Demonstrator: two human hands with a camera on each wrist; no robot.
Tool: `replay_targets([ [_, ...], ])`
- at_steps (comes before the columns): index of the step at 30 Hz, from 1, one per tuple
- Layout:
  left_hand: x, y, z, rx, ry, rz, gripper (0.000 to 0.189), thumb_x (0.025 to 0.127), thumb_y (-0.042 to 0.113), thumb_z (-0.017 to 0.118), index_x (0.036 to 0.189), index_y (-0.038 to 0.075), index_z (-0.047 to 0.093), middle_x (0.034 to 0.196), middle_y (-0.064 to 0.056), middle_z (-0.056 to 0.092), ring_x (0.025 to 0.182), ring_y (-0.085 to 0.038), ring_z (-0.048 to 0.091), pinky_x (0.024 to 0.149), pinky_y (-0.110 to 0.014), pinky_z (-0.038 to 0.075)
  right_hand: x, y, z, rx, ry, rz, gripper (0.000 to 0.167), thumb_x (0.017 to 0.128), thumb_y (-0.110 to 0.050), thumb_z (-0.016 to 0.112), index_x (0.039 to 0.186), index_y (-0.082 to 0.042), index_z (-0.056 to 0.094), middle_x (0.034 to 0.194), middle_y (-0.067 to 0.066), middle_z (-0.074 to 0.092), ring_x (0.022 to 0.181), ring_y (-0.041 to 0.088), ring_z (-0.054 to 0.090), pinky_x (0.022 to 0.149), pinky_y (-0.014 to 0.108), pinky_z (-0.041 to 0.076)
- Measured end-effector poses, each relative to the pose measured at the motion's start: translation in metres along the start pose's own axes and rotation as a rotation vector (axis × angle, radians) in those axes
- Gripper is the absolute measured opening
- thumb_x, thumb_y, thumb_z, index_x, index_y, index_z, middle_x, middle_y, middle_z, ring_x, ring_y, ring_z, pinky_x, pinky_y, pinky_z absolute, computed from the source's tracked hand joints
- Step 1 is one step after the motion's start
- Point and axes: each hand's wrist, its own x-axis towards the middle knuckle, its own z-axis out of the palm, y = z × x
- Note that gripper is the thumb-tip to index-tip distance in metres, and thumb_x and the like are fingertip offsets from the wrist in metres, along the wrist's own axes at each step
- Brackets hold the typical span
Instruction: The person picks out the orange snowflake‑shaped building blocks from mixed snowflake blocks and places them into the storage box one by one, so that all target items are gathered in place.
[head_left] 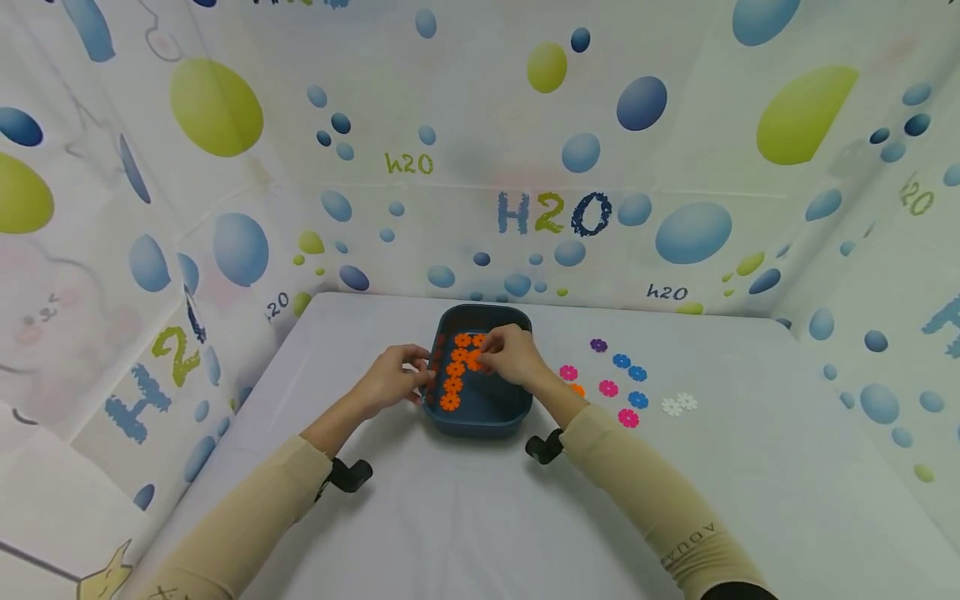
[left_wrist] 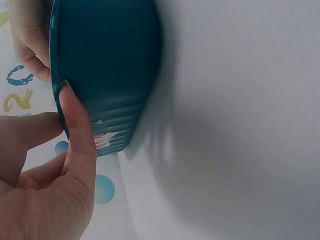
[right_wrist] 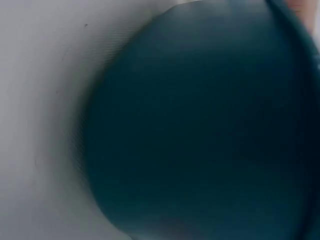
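A dark teal rectangular basin (head_left: 477,430) stands on the white-covered table, with several orange flower-shaped pieces (head_left: 453,385) lined up along its left side and top. My left hand (head_left: 392,379) grips the basin's left rim; the left wrist view shows thumb and finger on either side of that rim (left_wrist: 54,60). Over the basin's far right part, my right hand (head_left: 513,354) pinches an orange flower-shaped piece (head_left: 473,360) at its fingertips. In the right wrist view the basin's outer wall (right_wrist: 190,130) fills most of the picture and hides the right fingers.
Right of the basin lie loose flower pieces: pink (head_left: 608,388), blue (head_left: 637,373), purple (head_left: 597,345), white (head_left: 686,402) and an orange one (head_left: 577,389) partly behind the right wrist. A patterned curtain (head_left: 480,158) hangs behind the table.
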Motion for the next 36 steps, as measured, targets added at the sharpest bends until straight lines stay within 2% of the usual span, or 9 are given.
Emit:
replay_targets([
  [5,-0.001,0.000,0.000,-0.001,0.002,-0.001,0.040,0.102,0.005,0.062,0.137,-0.011,0.050,0.101,-0.014,0.053,0.081,-0.019,0.064,0.065,-0.033,0.063,0.006,0.004,0.012,-0.064,0.039,0.029,0.005,0.093,0.000,0.071,0.091,0.003,0.068,0.081,0.012,0.074,0.068,0.020,0.072,0.064,0.032,0.063],
  [9,-0.002,0.001,0.001,0.000,0.004,0.003,0.040,0.102,0.005,0.062,0.137,-0.011,0.050,0.100,-0.014,0.053,0.082,-0.019,0.065,0.066,-0.033,0.063,0.008,0.005,0.019,-0.132,0.067,0.043,0.003,0.094,0.001,0.069,0.092,0.004,0.069,0.081,0.012,0.073,0.066,0.018,0.070,0.061,0.030,0.061],
  [15,-0.002,0.001,0.001,-0.003,0.003,0.001,0.041,0.102,0.005,0.062,0.137,-0.011,0.050,0.100,-0.014,0.053,0.082,-0.019,0.064,0.066,-0.034,0.063,0.010,0.009,0.027,-0.176,0.096,0.080,0.004,0.093,0.002,0.069,0.093,0.005,0.069,0.077,0.011,0.071,0.062,0.017,0.068,0.057,0.028,0.059],
  [25,0.000,-0.001,0.001,0.003,0.012,-0.002,0.041,0.101,0.005,0.062,0.137,-0.010,0.051,0.101,-0.013,0.053,0.081,-0.018,0.064,0.067,-0.036,0.064,0.015,0.010,0.032,-0.313,0.119,0.178,0.009,0.092,-0.003,0.072,0.082,-0.003,0.071,0.077,0.008,0.070,0.062,0.017,0.067,0.055,0.027,0.056],
  [29,0.000,-0.001,0.002,-0.001,0.013,-0.005,0.041,0.101,0.005,0.062,0.138,-0.010,0.051,0.101,-0.013,0.053,0.080,-0.018,0.064,0.066,-0.035,0.063,0.017,0.011,0.033,-0.378,0.123,0.198,0.013,0.091,-0.005,0.074,0.079,-0.005,0.071,0.080,0.008,0.069,0.066,0.018,0.065,0.056,0.028,0.056],
  [36,-0.001,-0.001,0.002,-0.010,0.017,-0.001,0.042,0.101,0.004,0.062,0.138,-0.011,0.050,0.101,-0.014,0.053,0.077,-0.018,0.063,0.064,-0.033,0.063,0.018,0.011,0.035,-0.411,0.111,0.237,0.011,0.091,-0.007,0.074,0.081,-0.006,0.070,0.088,0.010,0.067,0.073,0.021,0.064,0.062,0.030,0.057],
])
